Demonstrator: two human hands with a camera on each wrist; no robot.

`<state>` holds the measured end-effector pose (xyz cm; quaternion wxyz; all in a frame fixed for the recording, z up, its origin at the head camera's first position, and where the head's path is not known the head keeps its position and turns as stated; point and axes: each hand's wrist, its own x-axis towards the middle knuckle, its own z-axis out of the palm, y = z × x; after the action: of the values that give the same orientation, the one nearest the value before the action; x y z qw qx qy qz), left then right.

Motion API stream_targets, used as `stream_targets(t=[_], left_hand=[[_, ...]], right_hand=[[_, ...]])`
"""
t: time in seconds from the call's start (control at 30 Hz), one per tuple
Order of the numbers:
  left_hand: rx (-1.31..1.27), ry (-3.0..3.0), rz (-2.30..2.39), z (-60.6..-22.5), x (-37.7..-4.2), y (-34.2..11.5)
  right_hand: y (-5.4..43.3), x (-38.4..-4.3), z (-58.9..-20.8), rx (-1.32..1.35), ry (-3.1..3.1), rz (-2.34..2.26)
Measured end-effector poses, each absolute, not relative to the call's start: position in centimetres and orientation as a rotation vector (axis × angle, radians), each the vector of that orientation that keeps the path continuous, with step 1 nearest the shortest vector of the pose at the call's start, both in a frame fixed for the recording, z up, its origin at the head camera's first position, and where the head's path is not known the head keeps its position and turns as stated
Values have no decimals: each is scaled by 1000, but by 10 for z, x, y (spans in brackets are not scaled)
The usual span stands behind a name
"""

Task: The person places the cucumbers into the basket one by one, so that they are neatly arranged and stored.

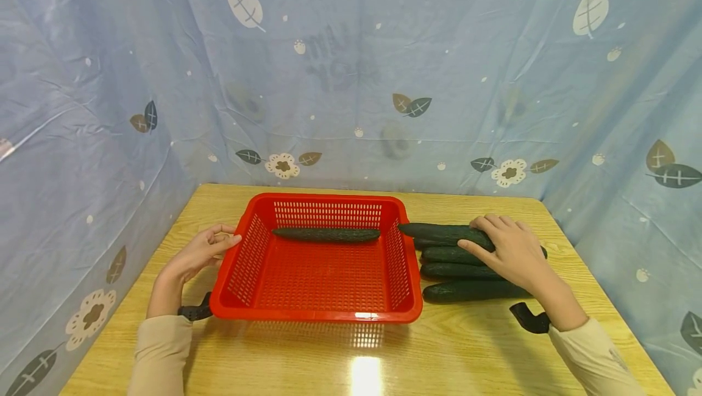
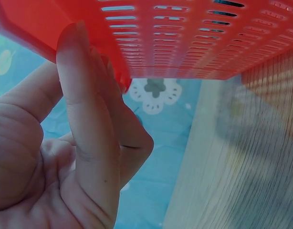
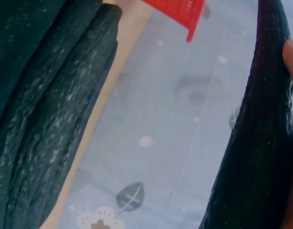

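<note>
My right hand (image 1: 514,251) grips a dark green cucumber (image 1: 439,232), held above the other cucumbers with its tip over the basket's right rim. In the right wrist view the held cucumber (image 3: 254,143) hangs well apart from the pile (image 3: 51,114). On the left, my left hand (image 1: 198,254) pinches the rim of a red plastic basket (image 1: 315,315) between thumb and fingers. The left wrist view looks up at the basket's slotted side (image 2: 175,43), with the fingers (image 2: 82,95) against its rim. One cucumber (image 1: 326,235) lies inside, along the far wall.
Several cucumbers (image 1: 466,290) lie side by side on the wooden table (image 1: 439,353), right of the basket. A blue patterned curtain (image 1: 351,79) hangs behind the table and along both sides. Black wrist mounts (image 1: 529,318) sit at both wrists.
</note>
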<state>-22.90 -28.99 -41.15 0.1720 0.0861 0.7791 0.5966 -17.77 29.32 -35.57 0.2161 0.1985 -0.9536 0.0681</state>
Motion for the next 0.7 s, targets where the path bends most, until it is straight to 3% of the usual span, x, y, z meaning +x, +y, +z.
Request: stream_targets(t=[0.3,0.7], left_hand=[[236,2212,1683,-412,-229,-290],[236,2212,1680,-410,-228,-289]], right_hand=[[273,-189,-355,685,-2597,99],[260,-200,-349,654,-2774,222]])
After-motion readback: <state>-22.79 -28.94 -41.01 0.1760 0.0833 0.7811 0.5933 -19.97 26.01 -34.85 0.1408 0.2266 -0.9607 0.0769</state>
